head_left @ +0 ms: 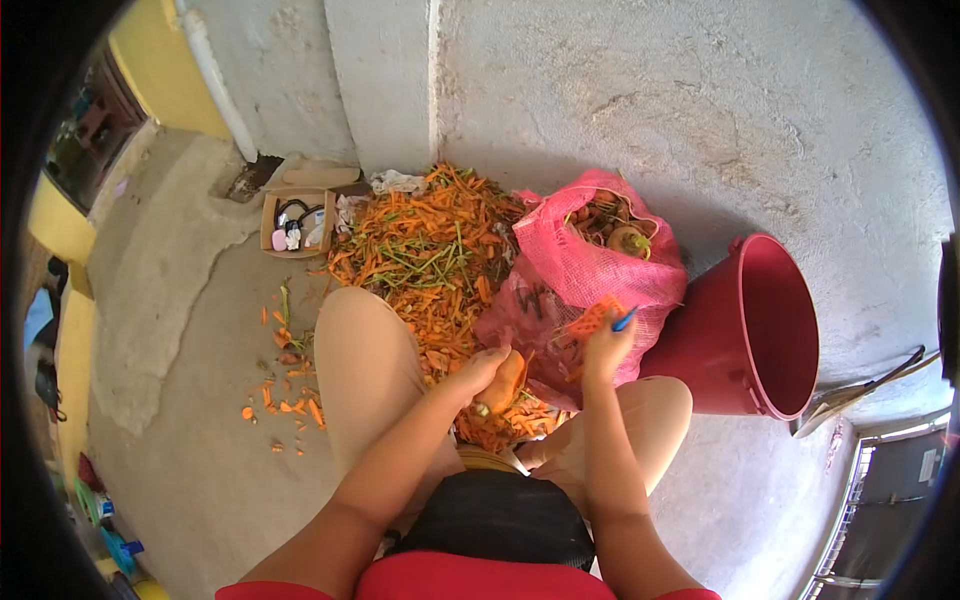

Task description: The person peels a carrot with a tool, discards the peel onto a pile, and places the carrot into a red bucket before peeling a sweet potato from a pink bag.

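Observation:
My left hand (484, 370) is closed around a thick carrot (508, 382), its stem end pointing down toward me. In my right hand (606, 350) is a peeler with a flat orange slotted part (594, 314) and a blue end (624, 320), held to the right of the carrot and apart from it. Beneath and beyond my hands spreads a heap of orange peelings (410, 235) with green stems. A pink mesh sack (570, 260) leans beside the heap, several unpeeled carrots (628, 240) showing in its mouth.
A dark red bucket (700, 340) lies tilted on its side at the right, near the wall. A small cardboard box (298, 222) with odds and ends stands left of the heap. Loose peelings (290, 400) are scattered on the concrete floor. My knees frame the work area.

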Demonstrator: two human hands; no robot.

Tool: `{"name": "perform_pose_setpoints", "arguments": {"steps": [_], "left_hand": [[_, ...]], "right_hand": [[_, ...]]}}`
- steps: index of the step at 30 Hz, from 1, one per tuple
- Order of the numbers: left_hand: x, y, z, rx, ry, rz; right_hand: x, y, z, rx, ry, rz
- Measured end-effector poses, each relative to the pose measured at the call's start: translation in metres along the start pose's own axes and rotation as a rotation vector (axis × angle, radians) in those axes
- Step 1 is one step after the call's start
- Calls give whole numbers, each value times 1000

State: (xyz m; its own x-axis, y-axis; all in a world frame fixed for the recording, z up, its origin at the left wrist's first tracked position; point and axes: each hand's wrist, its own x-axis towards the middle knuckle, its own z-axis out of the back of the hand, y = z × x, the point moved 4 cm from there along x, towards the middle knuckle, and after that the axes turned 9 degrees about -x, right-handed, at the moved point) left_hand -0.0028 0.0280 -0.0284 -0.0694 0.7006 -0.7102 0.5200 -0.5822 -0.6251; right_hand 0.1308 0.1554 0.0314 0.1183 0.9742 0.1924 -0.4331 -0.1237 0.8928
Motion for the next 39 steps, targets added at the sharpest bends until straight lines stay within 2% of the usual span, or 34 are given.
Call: {"name": "perform_pose_setpoints", "arguments": {"steps": [2, 3, 5, 8, 11, 15, 17, 18, 21, 23, 24, 25, 28, 30, 34, 37, 38, 39], "left_hand": [[12, 5, 6, 54, -89, -102], [10, 17, -6, -63, -32, -35], [11, 12, -7, -243, 49, 54], [2, 1, -11, -492, 204, 90], [3, 1, -15, -480, 264, 97], [3, 2, -17, -471, 469, 167], [-13, -1, -23, -463, 548, 252], [-22, -6, -25, -458, 530, 230], [8, 10, -14, -516, 493, 134], [9, 6, -15, -525, 348, 86], [8, 5, -14, -526, 273, 62], [10, 7, -13, -542, 288, 80], [5, 5, -15, -577, 272, 123], [-1, -4, -16, -482, 239, 120], [14, -1, -13, -462, 306, 95], [35, 16, -4, -517, 441, 87], [18, 10, -10, -484, 480, 136], [-14, -4, -19, -445, 516, 181]], "right_hand": [[-14, 13, -3, 9, 56, 62], [-27, 10, 4, -36, 106, 118], [-47, 16, -7, 102, 232, 55], [-62, 24, -21, -25, 253, 107], [-56, 43, -11, -157, 239, 56], [-13, -16, -13, -214, 66, 30], [11, -37, -1, -271, -151, 18], [17, -37, 7, -217, -187, -104], [14, -23, 7, -52, -63, -92], [-12, -2, -5, 73, 55, 33], [-28, 10, -9, 32, 140, 95], [-46, 30, -9, -108, 195, 101], [-59, 36, -13, -150, 196, 109], [-48, 30, -13, -229, 167, 142], [-34, 9, -20, -288, 275, -56], [-21, -34, -30, -262, 21, 176], [-4, -54, -24, -298, -47, 128], [12, -71, -13, -309, -68, -51]]}}
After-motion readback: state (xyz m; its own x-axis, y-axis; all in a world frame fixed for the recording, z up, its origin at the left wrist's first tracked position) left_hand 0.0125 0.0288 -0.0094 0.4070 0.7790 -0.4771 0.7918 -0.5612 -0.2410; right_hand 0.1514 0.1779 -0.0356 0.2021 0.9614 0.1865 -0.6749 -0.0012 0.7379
